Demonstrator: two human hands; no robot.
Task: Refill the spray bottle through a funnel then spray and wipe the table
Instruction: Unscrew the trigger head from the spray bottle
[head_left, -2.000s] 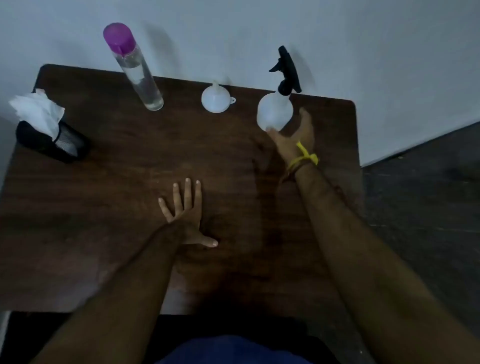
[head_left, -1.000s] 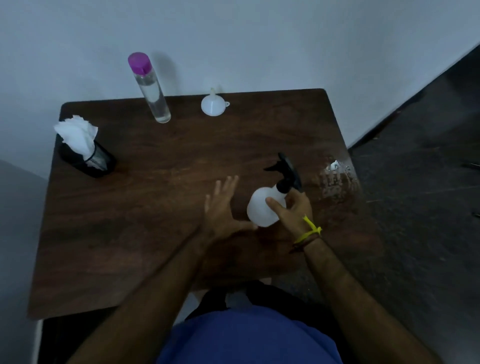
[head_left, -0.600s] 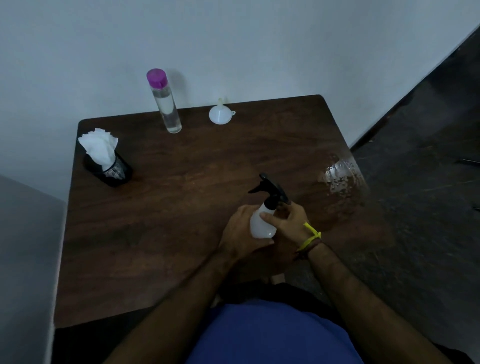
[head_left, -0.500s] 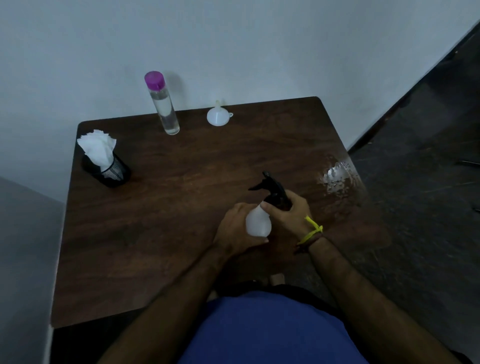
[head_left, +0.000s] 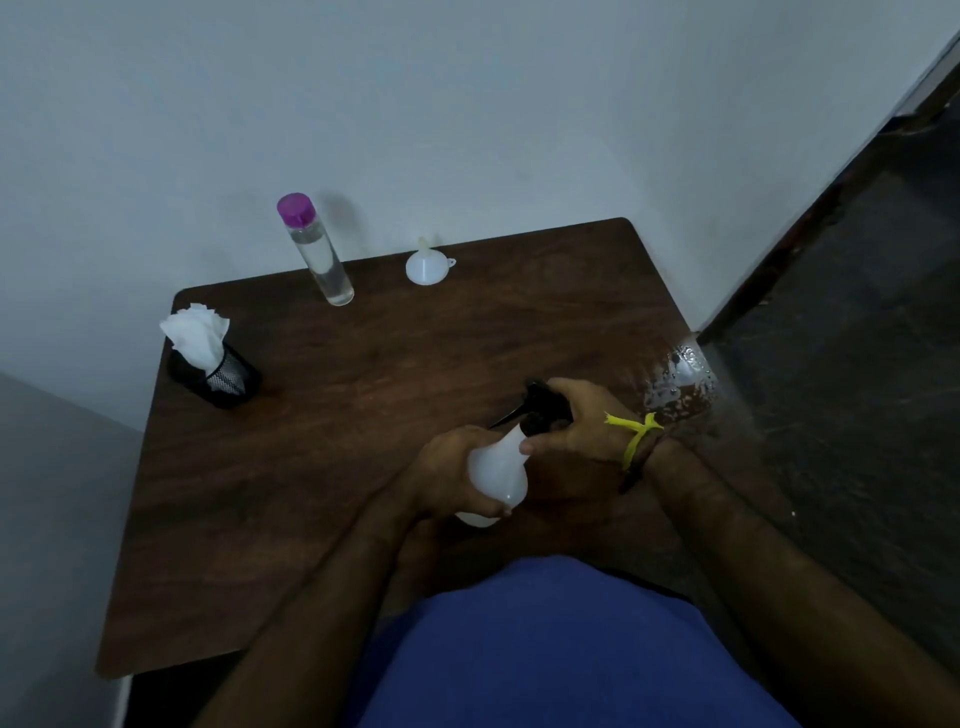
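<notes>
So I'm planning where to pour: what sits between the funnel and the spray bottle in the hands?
Only bare brown tabletop lies between the funnel and the spray bottle, per the head view.

A dark wooden table (head_left: 363, 415) stands against a pale wall (head_left: 467, 104), dark floor (head_left: 857, 338) beside it

spray bottle (head_left: 497, 475): 1 | funnel (head_left: 427, 266): 1 | clear bottle (head_left: 318, 252): 1 | tissue holder (head_left: 221, 375): 1 | table (head_left: 363, 389): 1
</notes>
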